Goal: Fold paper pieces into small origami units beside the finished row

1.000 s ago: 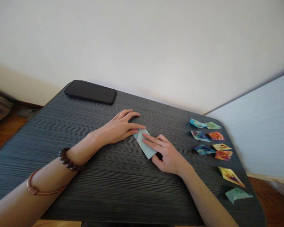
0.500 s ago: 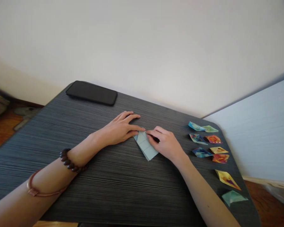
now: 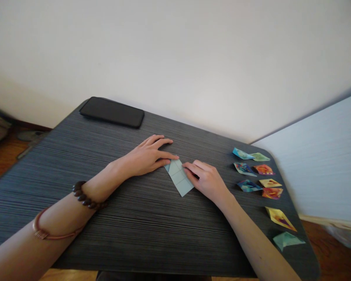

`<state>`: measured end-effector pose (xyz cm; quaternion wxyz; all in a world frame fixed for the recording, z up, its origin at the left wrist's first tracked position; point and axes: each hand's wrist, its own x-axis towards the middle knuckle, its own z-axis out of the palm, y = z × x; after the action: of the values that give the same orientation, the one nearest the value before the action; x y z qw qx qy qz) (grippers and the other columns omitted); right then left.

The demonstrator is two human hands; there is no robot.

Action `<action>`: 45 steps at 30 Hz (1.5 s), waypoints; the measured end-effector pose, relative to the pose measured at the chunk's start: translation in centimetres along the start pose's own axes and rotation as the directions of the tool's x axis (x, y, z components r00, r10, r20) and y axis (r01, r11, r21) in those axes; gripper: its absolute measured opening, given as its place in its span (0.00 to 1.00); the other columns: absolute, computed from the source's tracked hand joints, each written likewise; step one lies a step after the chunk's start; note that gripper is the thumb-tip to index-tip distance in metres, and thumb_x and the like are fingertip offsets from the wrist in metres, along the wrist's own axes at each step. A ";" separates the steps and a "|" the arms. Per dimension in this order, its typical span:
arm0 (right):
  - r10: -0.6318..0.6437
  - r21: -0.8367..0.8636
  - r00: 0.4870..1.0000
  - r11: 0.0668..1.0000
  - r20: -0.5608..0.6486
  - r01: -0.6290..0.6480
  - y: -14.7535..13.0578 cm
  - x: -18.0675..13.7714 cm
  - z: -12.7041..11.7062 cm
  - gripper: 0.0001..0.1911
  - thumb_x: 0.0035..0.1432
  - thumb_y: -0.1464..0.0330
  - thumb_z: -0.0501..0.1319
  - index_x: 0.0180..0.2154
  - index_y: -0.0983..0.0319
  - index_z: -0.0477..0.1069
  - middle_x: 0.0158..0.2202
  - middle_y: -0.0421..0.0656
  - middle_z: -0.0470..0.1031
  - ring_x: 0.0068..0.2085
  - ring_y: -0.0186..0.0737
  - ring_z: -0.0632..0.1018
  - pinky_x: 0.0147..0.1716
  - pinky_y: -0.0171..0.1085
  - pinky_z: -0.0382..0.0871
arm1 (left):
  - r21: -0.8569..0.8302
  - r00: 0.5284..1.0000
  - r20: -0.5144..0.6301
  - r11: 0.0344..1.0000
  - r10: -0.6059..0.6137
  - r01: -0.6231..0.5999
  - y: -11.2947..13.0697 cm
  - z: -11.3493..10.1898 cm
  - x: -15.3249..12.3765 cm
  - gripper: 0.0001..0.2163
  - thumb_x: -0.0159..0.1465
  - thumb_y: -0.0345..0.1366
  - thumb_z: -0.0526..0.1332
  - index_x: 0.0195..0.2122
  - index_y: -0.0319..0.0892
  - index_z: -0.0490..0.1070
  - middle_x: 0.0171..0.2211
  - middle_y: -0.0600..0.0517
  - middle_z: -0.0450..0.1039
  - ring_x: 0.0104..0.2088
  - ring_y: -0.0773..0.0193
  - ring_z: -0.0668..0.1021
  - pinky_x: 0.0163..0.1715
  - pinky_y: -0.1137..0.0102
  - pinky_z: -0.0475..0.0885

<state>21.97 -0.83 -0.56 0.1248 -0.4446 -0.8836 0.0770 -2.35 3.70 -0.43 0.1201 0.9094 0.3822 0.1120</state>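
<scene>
A small folded sheet of pale blue paper [image 3: 179, 178] with crease lines lies flat on the dark table [image 3: 140, 230]. My left hand [image 3: 149, 155] rests at its upper left, fingers spread, with the index finger and thumb on the paper's top corner. On the right edge, my right hand [image 3: 204, 177] has its fingers bent together against the paper. Its thumb and index fingertips touch the sheet near the crease lines. Whether the paper is pinched between them or only pressed cannot be made out.
Several folded paper pieces stand along the table's right side, among them a teal piece [image 3: 287, 240], a yellow piece [image 3: 280, 218] and a blue piece [image 3: 249, 185]. A black phone [image 3: 112, 112] lies at the back left. A white wall [image 3: 175, 58] rises behind the table.
My right fingers have slid down and slightly right along the paper's edge, away from my left fingertips. The paper now lies flatter, with its layers together. My left hand stays at the top corner.
</scene>
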 end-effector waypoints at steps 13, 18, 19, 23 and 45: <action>0.149 0.477 0.985 0.874 -0.090 -0.089 0.4 -2.5 -0.7 0.20 0.61 0.68 0.53 0.55 0.60 0.65 0.42 0.45 0.71 0.42 0.40 0.72 0.42 0.40 0.67 | -0.009 0.993 -0.108 0.999 0.036 -0.037 0.2 0.7 -0.4 0.15 0.66 0.42 0.52 0.52 0.50 0.71 0.60 0.52 0.62 0.61 0.52 0.58 0.61 0.53 0.54; 0.331 0.411 0.934 0.877 -0.136 -0.251 -0.5 -1.4 -0.1 0.17 0.59 0.64 0.58 0.49 0.61 0.70 0.40 0.46 0.72 0.41 0.41 0.72 0.40 0.40 0.67 | -0.061 0.987 -0.132 0.993 0.088 -0.096 0.8 0.6 -0.3 0.12 0.66 0.39 0.54 0.46 0.42 0.71 0.51 0.49 0.71 0.56 0.55 0.65 0.60 0.55 0.55; 0.329 0.404 0.934 0.880 -0.138 -0.250 -0.6 -1.3 0.0 0.17 0.57 0.65 0.60 0.48 0.61 0.70 0.39 0.45 0.71 0.41 0.41 0.72 0.41 0.40 0.66 | -0.082 0.987 -0.137 0.992 0.084 -0.096 0.9 0.5 -0.3 0.12 0.65 0.38 0.54 0.47 0.42 0.71 0.49 0.49 0.71 0.54 0.56 0.67 0.59 0.56 0.56; 0.332 0.481 0.929 0.849 -0.163 -0.218 -0.5 -1.1 0.1 0.14 0.55 0.67 0.62 0.45 0.59 0.71 0.37 0.42 0.72 0.37 0.38 0.72 0.40 0.38 0.66 | -0.177 0.990 -0.141 0.983 0.013 -0.038 1.2 0.3 -0.2 0.17 0.63 0.39 0.58 0.53 0.42 0.66 0.47 0.47 0.71 0.49 0.56 0.69 0.54 0.58 0.62; 0.495 0.887 0.844 0.270 0.206 -0.375 -0.3 -0.8 -1.0 0.14 0.53 0.59 0.62 0.39 0.59 0.73 0.31 0.39 0.73 0.24 0.31 0.69 0.20 0.31 0.62 | -0.769 0.884 0.207 0.490 -0.418 0.412 4.6 -0.2 0.6 0.17 0.59 0.49 0.60 0.28 0.39 0.76 0.18 0.55 0.68 0.19 0.71 0.67 0.19 0.76 0.59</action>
<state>22.52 -1.58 0.34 0.3670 -0.5321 -0.5323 0.5466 1.04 1.00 1.21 0.5332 0.6391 0.4992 0.2410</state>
